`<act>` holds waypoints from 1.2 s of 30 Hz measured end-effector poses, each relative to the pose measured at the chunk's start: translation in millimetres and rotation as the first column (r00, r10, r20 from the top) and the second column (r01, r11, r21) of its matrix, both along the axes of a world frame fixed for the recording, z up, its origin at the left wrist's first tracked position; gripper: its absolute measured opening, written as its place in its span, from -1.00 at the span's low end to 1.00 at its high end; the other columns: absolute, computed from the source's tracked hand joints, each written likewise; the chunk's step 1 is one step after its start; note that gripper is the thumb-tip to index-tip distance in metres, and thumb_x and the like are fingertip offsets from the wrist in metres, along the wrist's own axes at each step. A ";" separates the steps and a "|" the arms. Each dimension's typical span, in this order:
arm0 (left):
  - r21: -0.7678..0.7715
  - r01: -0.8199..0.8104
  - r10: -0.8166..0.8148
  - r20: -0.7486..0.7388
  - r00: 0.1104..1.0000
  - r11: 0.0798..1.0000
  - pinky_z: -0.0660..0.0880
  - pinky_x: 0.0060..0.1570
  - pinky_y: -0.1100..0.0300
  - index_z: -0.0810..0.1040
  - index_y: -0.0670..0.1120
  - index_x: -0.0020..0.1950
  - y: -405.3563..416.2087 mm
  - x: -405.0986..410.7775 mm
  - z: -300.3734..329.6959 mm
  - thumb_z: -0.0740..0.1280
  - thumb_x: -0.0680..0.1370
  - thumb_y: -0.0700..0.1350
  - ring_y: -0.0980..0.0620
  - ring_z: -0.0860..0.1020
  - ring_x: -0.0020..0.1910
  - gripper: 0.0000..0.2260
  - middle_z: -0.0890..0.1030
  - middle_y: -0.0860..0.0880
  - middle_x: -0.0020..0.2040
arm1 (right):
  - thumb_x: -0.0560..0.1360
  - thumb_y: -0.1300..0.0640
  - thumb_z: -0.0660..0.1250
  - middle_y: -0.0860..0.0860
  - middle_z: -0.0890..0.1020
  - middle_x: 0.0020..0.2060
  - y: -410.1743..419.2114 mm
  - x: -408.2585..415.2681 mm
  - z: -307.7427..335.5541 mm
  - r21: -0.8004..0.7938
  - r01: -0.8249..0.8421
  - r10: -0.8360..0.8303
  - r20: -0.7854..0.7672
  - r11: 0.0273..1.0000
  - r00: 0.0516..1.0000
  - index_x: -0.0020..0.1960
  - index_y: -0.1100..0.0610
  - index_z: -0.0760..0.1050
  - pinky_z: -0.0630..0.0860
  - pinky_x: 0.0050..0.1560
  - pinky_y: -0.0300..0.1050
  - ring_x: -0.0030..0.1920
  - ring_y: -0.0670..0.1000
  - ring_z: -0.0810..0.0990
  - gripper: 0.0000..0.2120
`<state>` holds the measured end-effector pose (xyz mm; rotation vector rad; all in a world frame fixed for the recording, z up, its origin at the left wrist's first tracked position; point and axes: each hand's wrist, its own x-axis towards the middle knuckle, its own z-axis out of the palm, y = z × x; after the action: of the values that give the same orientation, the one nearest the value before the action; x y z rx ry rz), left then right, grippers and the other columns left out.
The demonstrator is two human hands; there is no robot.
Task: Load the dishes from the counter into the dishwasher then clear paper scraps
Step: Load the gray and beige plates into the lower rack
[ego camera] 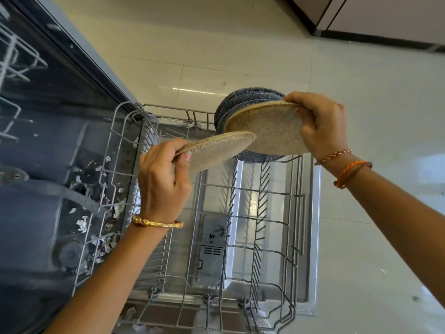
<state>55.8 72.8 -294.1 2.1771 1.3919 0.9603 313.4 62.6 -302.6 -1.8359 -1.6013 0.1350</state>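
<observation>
Plates hover above the pulled-out dishwasher rack (240, 213): the left hand (163, 179) pinches one speckled beige plate (216, 150) by its rim, while the right hand (320, 126), fingers curled, grips a stack of beige and blue plates (269, 131) farther right.

My left grip (163, 174) pinches one speckled beige plate (216, 150); my right grip (320, 124) holds a plate stack (272, 131) above the pulled-out lower rack (240, 213).
</observation>
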 end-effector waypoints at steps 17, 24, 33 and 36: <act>0.003 0.011 -0.011 -0.075 0.997 1.000 0.44 -0.15 -0.06 0.57 -0.32 -0.06 -14.5 1.5 1.6 0.19 0.48 -0.21 -0.16 0.57 -0.22 -0.77 0.63 -0.22 -0.21 | 0.40 0.42 0.15 0.13 0.67 -0.12 0.0 -13.9 -13.2 -0.036 0.037 -0.039 -0.050 0.999 0.998 0.08 0.25 0.52 0.38 -0.07 -0.16 -0.08 0.16 0.62 -0.68; -0.025 -0.006 0.004 -0.089 0.996 1.000 0.50 -0.15 -0.16 0.56 -0.31 -0.04 -13.4 1.5 0.3 0.18 0.50 -0.20 -0.16 0.58 -0.19 -0.77 0.62 -0.21 -0.19 | 0.39 0.49 0.20 0.13 0.66 -0.15 4.5 -13.6 -32.6 -0.195 -0.080 0.080 -0.007 0.978 0.997 -0.02 0.17 0.55 0.49 -0.12 -0.11 -0.14 0.15 0.62 -0.67; -0.076 -0.046 0.041 -0.066 0.997 0.996 0.50 -0.19 -0.24 0.56 -0.29 -0.02 -18.3 8.0 -7.3 0.16 0.52 -0.17 -0.14 0.55 -0.15 -0.75 0.61 -0.19 -0.16 | 0.39 0.50 0.18 0.17 0.58 0.04 15.5 -16.1 -40.2 -0.254 -0.063 0.071 0.022 0.965 0.997 0.08 0.19 0.56 0.47 0.04 0.02 0.06 0.19 0.52 -0.61; -0.075 -0.060 0.055 -0.072 0.996 0.995 0.50 -0.20 -0.14 0.56 -0.30 -0.01 -21.6 11.6 -6.4 0.17 0.52 -0.19 -0.11 0.52 -0.16 -0.76 0.61 -0.20 -0.16 | 0.45 0.46 0.17 0.14 0.51 0.25 13.2 -17.8 -45.9 -0.550 -0.039 0.097 0.077 0.834 0.992 0.32 0.14 0.41 0.41 0.25 -0.03 0.22 0.14 0.47 -0.51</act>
<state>67.3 51.2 -300.5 2.1434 1.5061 0.8429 295.6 75.8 -348.5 -2.2392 -1.8310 0.5989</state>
